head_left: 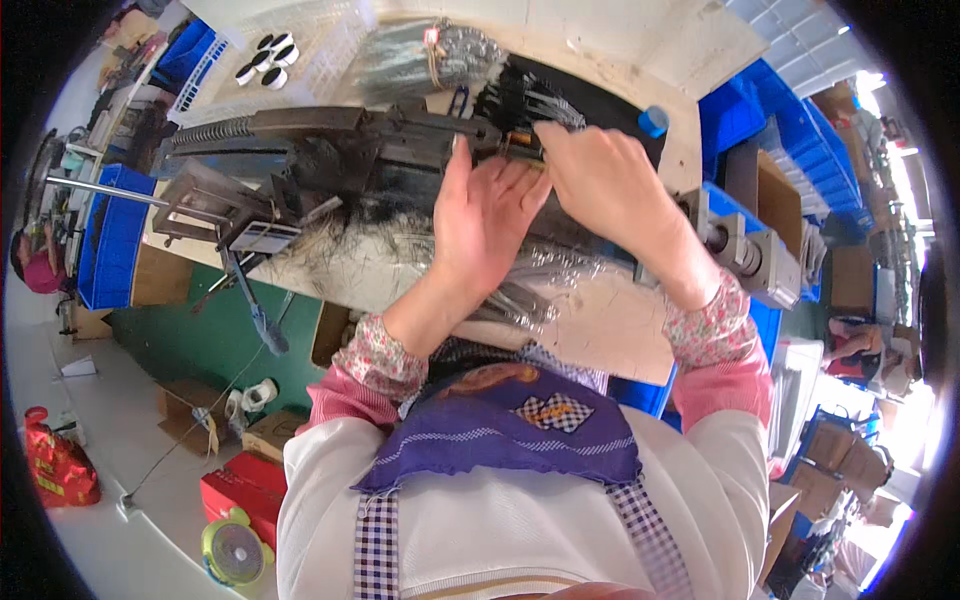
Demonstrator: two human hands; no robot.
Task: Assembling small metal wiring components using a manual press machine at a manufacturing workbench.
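Closely, both hands [545, 185] crowd machine [330, 145].

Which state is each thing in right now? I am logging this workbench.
left hand: open, fingers up, touching the dark machine.
right hand: fingertips pinching at a small part on the machine.
plastic bag of dark strips: tied, lying flat.
white crate: holds round caps.

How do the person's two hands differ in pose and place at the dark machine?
The left hand stands edge-up with fingers pointing away, while the right hand lies palm-down. The left hand is nearer the body; the right hand reaches further, fingertips at the dark machine. Both wear floral cuffs and meet at the same spot.
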